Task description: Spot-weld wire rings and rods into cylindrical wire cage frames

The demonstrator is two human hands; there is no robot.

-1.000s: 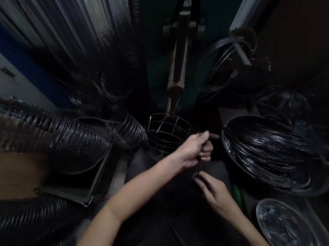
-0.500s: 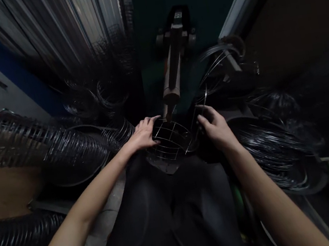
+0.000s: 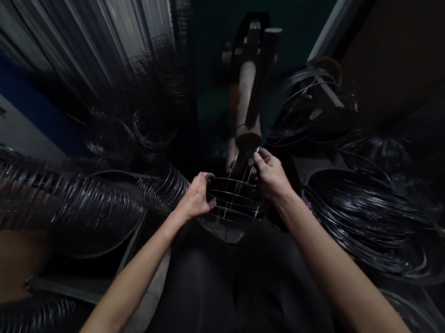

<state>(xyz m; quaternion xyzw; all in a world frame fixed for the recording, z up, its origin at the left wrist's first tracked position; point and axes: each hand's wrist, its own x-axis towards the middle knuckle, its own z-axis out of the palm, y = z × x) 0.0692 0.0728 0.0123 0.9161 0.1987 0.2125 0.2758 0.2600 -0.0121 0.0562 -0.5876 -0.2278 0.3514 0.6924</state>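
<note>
A domed wire grille (image 3: 233,194) of crossing thin metal wires sits in front of my lap, under the arm of a machine. My left hand (image 3: 197,197) grips its left edge, thumb below and fingers above. At the right edge, my right hand (image 3: 270,174) is closed in a pinch on a thin metal wire (image 3: 249,170) that slants down toward the grille. Right above stands the machine's cylindrical arm (image 3: 246,115), its narrow lower tip (image 3: 233,162) close to the grille's far side. Deep shadow hides where that tip and the wires meet.
On the right, a round tray (image 3: 441,267) holds many loose wire rings (image 3: 370,222). A long row of wire rings (image 3: 97,203) lies to the left, with another stack (image 3: 24,327) below it. The green machine body (image 3: 295,14) rises ahead; more wire (image 3: 310,82) hangs at its right.
My right hand has moved left and inward with its wire to the grille. My left hand keeps hold of the grille, which appears turned. The whole view has shifted slightly.
</note>
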